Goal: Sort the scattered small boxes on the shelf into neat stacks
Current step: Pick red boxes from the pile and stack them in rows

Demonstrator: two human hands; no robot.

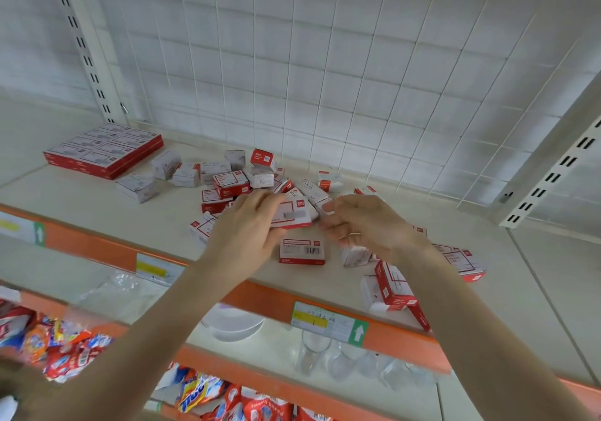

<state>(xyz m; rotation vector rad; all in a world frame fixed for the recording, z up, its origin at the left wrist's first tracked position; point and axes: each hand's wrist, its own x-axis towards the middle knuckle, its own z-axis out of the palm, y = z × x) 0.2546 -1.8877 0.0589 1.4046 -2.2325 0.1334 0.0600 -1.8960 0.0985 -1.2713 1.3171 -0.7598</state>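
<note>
Head view of two bare hands over one cream shelf [97, 212] strewn with small stationery boxes. The left hand [247, 225] has its fingers curled round the left edge of one white-and-red box [292, 214], lifted just above the heap at mid-shelf. The right hand [367, 225], fingers loosely bent, has its thumb tip at a narrow box [313, 193] just beside the lifted one; blur hides whether it pinches it. The scattered boxes [231, 184] number roughly two dozen and lie tilted, on edge or overlapping; an exact count cannot be made. One barcode box [302, 251] lies flat and alone just in front of the hands. About three more lean together at the right front edge [393, 287]. At the back left sits one neat block [104, 150], its top layer showing about eight box faces in two columns. Behind stands a white wire grid [325, 63] between two slotted uprights [84, 46]. The orange rail [97, 251] carries three price labels [328, 321]. Lower shelves hold stacked white bowls [234, 323], several clear glasses [325, 355] and bright packets [65, 346].
</note>
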